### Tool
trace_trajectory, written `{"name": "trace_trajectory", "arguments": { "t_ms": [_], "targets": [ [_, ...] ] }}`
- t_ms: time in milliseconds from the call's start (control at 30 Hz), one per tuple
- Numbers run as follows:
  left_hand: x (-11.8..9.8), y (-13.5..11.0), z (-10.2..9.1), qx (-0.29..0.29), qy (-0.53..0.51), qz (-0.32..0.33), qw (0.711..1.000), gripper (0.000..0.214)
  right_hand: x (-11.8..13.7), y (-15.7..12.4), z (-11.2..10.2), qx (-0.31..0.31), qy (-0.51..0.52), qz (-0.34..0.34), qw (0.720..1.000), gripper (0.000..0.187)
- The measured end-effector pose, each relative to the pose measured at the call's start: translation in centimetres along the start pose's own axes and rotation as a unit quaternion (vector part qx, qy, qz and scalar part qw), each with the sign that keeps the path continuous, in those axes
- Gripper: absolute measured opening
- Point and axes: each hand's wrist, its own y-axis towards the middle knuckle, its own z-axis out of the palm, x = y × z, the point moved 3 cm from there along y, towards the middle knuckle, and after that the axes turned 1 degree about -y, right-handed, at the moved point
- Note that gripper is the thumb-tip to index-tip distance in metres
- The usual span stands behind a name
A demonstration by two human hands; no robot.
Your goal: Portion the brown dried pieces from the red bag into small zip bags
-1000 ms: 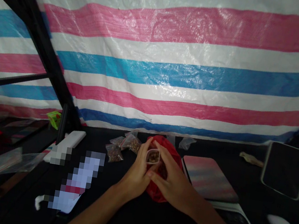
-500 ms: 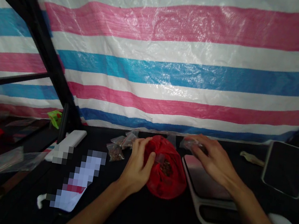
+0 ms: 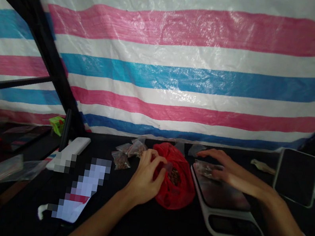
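At the left rim of a red plastic bag (image 3: 179, 196), my left hand (image 3: 147, 178) has its fingers curled. Its thumb and forefinger pinch a small clear plastic piece (image 3: 169, 166) of unclear kind. Brown bits (image 3: 174, 176) lie inside the red bag. My right hand (image 3: 221, 167) is over the digital scale (image 3: 222, 197), fingers stretched out and apart. By its thumb, a small clear bag with brown contents (image 3: 207, 169) lies on the plate. The forefinger tip is near a clear bag (image 3: 196, 150) behind the scale.
Several small filled bags (image 3: 122, 160) lie left of the red bag. A phone (image 3: 81, 190), a white box-like object (image 3: 78, 148) and flat clear bags (image 3: 5, 169) are further left. A dark-screened device (image 3: 297, 177) stands at right. Striped sheeting (image 3: 182, 78) hangs behind.
My right hand has moved slightly right and down, and its fingers have spread. The bag with brown contents now lies on the scale plate. My left fingers have curled more at the red bag.
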Motion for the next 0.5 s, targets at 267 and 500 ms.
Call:
{"name": "trace_trajectory", "arguments": {
  "t_ms": [267, 500],
  "targets": [
    [-1.0, -0.2, 0.0, 0.082, 0.006, 0.057, 0.995, 0.03, -1.8, -0.4, 0.1, 0.023, -0.004, -0.001, 1.0, 0.078],
    [-2.6, -0.7, -0.1, 0.12, -0.048, 0.136, 0.982, 0.023, -2.5, -0.7, 0.1, 0.035, -0.007, 0.0, 0.999, 0.087]
  ]
}}
